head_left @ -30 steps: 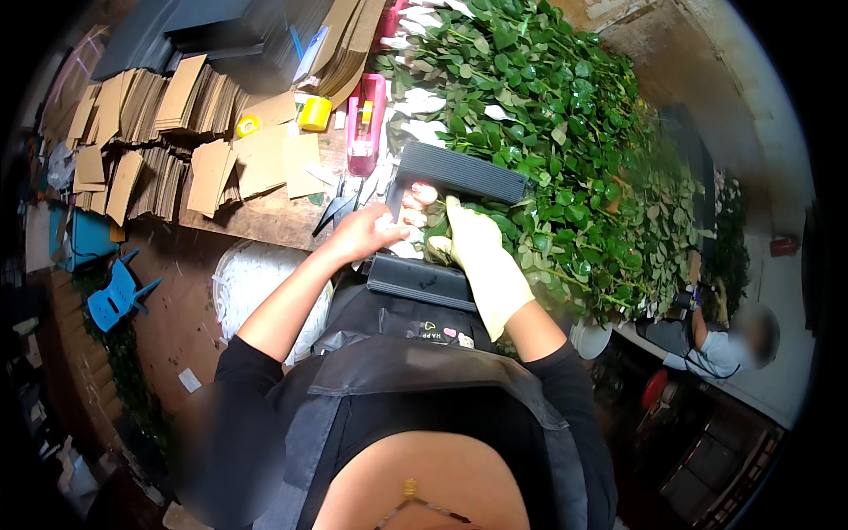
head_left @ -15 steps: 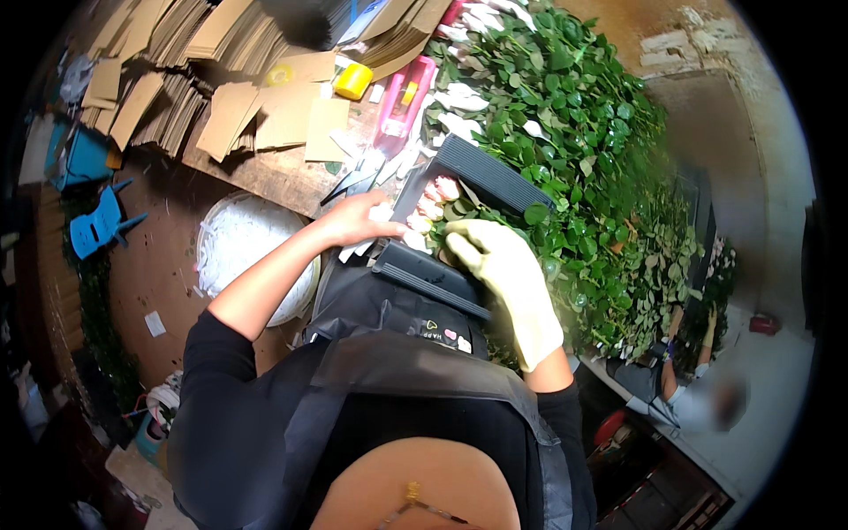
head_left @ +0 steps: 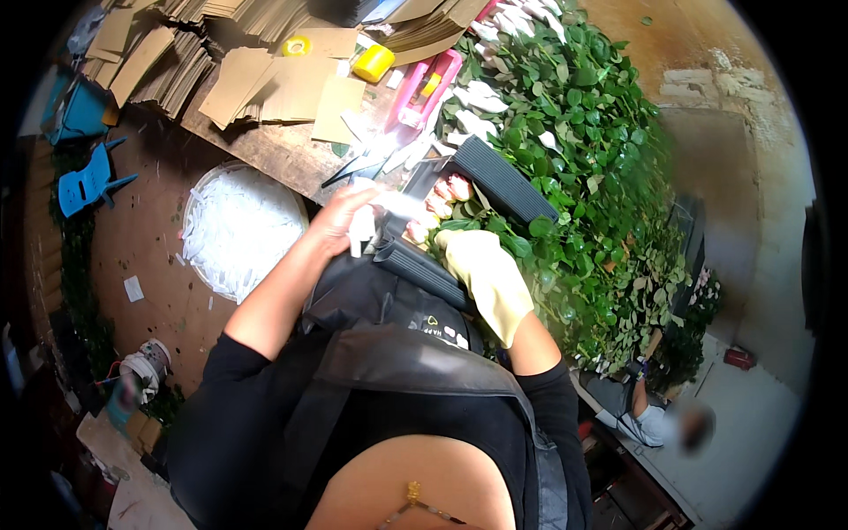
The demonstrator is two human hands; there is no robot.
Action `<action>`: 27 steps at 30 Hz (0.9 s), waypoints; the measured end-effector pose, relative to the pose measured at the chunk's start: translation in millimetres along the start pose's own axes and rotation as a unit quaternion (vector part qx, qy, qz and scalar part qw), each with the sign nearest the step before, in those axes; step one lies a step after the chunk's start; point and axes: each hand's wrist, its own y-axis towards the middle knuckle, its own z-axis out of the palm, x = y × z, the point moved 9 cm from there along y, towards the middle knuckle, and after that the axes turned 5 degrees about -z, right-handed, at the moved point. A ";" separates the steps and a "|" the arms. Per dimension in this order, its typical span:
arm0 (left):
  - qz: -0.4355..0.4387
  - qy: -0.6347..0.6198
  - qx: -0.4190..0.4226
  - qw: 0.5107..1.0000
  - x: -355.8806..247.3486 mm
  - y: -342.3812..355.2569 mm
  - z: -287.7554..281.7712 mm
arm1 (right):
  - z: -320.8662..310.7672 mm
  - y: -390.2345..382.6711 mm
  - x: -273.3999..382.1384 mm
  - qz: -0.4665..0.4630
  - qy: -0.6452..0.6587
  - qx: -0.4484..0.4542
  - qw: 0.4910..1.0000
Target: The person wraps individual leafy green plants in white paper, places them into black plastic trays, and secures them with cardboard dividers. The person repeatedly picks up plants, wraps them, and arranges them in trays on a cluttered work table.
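The bare left hand (head_left: 343, 215) holds a blurred white piece (head_left: 360, 234) in a narrow grip, at the left end of the black ribbed trough (head_left: 505, 183). Pink roses (head_left: 439, 204) lie between the trough's walls. The gloved right hand (head_left: 484, 269) is just beside them; its fingertips are hidden, so I cannot tell its grip. A pink tape dispenser (head_left: 406, 99) stands beyond.

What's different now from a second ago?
The left hand has drawn back leftward from the pink roses, beside some white pieces; whether it holds them is unclear. The whole view has shifted too. The gloved right hand stays near the roses, which remain in the black holder.
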 end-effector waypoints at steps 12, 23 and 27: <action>0.081 0.792 -0.151 0.586 -60.2 -57.1 -60.4 | -9.7 5.6 10.3 0.081 0.043 0.078 0.993; 0.161 0.686 0.143 0.696 -12.4 38.9 72.3 | -25.9 -21.6 -13.8 -0.061 0.050 -0.147 0.986; 0.156 0.680 0.160 0.698 -10.8 39.1 71.8 | 6.7 -7.3 -32.6 0.015 0.035 -0.228 0.973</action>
